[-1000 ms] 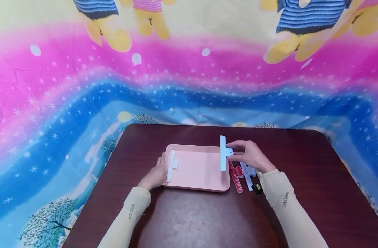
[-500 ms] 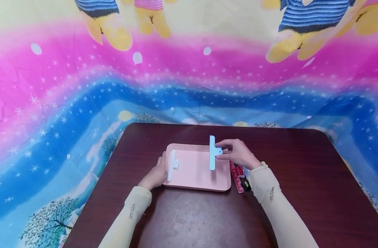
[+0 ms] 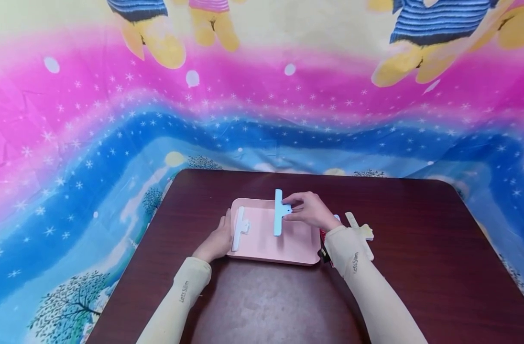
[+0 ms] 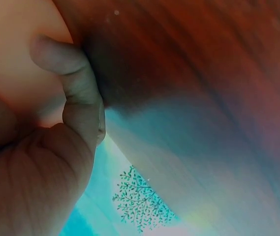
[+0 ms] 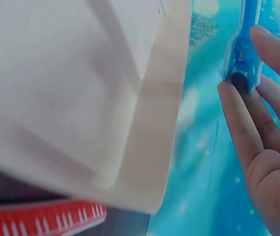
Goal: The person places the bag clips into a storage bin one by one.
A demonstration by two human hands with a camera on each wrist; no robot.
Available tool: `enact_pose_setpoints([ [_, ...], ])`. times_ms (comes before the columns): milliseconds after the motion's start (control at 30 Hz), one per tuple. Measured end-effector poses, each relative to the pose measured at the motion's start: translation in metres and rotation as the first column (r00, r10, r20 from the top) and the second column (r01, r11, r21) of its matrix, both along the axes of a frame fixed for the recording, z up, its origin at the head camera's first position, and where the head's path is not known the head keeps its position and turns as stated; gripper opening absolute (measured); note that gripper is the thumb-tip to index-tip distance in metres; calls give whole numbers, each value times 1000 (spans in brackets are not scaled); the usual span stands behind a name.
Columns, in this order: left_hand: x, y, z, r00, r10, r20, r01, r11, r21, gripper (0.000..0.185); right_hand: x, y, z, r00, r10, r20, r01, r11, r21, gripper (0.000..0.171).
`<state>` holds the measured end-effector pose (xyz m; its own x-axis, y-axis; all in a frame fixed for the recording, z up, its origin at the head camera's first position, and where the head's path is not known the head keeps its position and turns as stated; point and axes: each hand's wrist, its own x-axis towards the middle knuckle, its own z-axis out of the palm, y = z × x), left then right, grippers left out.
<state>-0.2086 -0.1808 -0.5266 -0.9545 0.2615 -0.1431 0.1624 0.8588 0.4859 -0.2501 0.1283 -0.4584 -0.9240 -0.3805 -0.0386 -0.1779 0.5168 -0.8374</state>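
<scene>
A pale pink tray [image 3: 266,243] lies on the table. Along its left inner wall rests a white long-bar clip [image 3: 239,229]. My left hand [image 3: 213,242] is at the tray's left side, its fingers lying along the outer wall. Over the middle of the tray, my right hand [image 3: 309,210] pinches a light blue long-bar clip [image 3: 278,215] by its tab, the bar pointing away from me. In the right wrist view the blue clip [image 5: 243,51], with its small spring, sits between thumb and fingers.
Right of the tray lie a red clip [image 5: 46,217] with ruler-like marks, a small black object [image 3: 324,256] and a cream clip [image 3: 364,232], partly covered by my right forearm. A patterned cloth [image 3: 262,105] hangs behind the dark table [image 3: 262,306].
My right hand has carried the blue clip leftward from the tray's right edge to over its middle. The cream clip has come into sight behind the sleeve. My left hand stays put.
</scene>
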Motion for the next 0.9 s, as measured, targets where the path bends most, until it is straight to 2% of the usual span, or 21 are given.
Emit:
enact_pose_setpoints([
  [333,0,0,0,1000,14,11,-14,1000,-1,72,-8,-28,-8,999,31,-30,-29,997,71,44],
  [600,-1,1,-3,1000,13,17,-13,1000,1,74,-8,-45,-9,997,64,-54,-60,995,74,41],
  [900,-1,0,-3,1000,17,7,-17,1000,0,71,-15,-67,-17,992,86,-88,-71,985,158,40],
])
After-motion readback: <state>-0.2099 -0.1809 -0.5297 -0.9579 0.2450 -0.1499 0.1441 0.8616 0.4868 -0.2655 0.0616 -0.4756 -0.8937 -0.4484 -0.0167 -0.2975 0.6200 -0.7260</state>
